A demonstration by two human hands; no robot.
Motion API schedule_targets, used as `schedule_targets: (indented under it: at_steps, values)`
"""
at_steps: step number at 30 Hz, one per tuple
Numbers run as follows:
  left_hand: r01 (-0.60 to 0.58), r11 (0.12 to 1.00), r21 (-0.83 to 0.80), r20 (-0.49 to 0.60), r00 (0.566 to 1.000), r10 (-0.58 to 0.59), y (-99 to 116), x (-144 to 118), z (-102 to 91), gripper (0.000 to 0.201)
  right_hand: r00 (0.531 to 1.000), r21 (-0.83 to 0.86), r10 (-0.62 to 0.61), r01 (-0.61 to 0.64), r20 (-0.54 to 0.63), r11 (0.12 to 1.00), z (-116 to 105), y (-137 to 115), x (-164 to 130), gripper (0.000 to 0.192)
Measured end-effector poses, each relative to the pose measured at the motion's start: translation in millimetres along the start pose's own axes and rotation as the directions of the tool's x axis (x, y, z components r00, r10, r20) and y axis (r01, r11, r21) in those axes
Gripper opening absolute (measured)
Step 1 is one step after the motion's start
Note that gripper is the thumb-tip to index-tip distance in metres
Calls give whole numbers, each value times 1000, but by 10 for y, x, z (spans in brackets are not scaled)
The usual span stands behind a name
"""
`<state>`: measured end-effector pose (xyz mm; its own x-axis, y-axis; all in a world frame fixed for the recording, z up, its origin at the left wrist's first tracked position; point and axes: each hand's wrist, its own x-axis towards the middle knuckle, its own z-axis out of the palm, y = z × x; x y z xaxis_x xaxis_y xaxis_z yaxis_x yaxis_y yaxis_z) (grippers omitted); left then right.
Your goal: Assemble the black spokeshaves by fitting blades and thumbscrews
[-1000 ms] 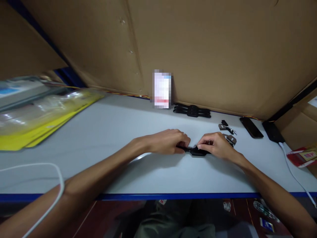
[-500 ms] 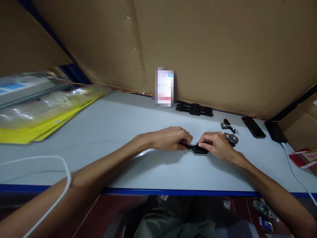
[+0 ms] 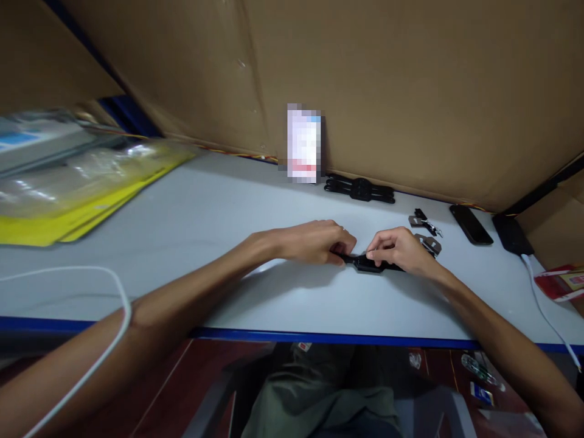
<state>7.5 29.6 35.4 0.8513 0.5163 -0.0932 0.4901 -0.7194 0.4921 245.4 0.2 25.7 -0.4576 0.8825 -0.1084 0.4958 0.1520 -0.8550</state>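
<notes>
A black plastic piece (image 3: 368,264), wide in the middle with narrow arms, lies near the table's front. My left hand (image 3: 322,242) is closed around its left arm. Over its wide middle is my right hand (image 3: 396,249), thumb and fingertips pinched together; whatever is between them is too small or hidden to make out. The piece's right arm runs partly behind that hand. Just past the right hand are several grey metal plates (image 3: 431,244) with black parts. A second small group of grey and black metal parts (image 3: 417,220) sits farther back.
Similar black pieces (image 3: 360,189) lie stacked by the cardboard wall (image 3: 410,91), beside a blurred upright screen (image 3: 304,146). A phone (image 3: 471,225) and a black device (image 3: 513,235) with a white cable are at right. Yellow sheets with clear plastic (image 3: 91,210) cover the left. A white cable (image 3: 123,298) crosses my left forearm.
My right fingertips have shifted slightly over the middle of the black piece, showing more of its right arm. My left hand keeps its grip. The camera view has tilted down a little.
</notes>
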Motion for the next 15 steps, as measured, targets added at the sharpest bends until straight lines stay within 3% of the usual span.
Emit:
schedule_targets:
  at_steps: [3, 7, 15]
  values:
    - [-7, 1000, -3, 1, 1000, 7, 2, -4, -2, 3, 998, -36, -48, 47, -34, 998, -8, -2, 8, 13]
    - [-3, 1000, -8, 0, 1000, 3, 4, -6, -9, 2, 992, -225, -104, 85, -75, 971, 19, -17, -26, 21]
    - [-17, 1000, -13, -12, 1000, 17, -6, -3, -4, 2, 971, -617, -210, 98, -112, 781, 124, 23, -108, 23]
